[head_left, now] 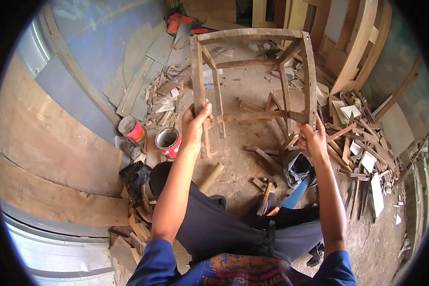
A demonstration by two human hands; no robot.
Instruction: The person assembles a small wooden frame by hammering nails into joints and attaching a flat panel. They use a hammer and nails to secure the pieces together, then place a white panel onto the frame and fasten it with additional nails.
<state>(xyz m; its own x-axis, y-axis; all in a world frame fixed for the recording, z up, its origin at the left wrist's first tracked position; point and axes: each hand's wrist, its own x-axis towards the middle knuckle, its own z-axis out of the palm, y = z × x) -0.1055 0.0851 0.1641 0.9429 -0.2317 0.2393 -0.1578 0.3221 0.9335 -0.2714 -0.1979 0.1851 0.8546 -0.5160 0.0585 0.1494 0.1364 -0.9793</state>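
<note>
Wrapped firmly around a wooden frame (248,63), left hand (195,125) and right hand (311,137) grip opposite posts.
Fingers fold over the wood; the frame reaches forward from the grip, posts running away from the body to a crosswise top rail (248,33), well apart from both hands. Beyond the left forearm stands a lidless red can (168,143), grey-crusted inside, its bottom too dark to read; another red can (133,129) and a see-through jar (131,148) sit near it, contents unclear. Below the right hand, a grey plastic bag (298,168) gapes, contents indistinct, beside a blue-bladed saw (294,194).
</note>
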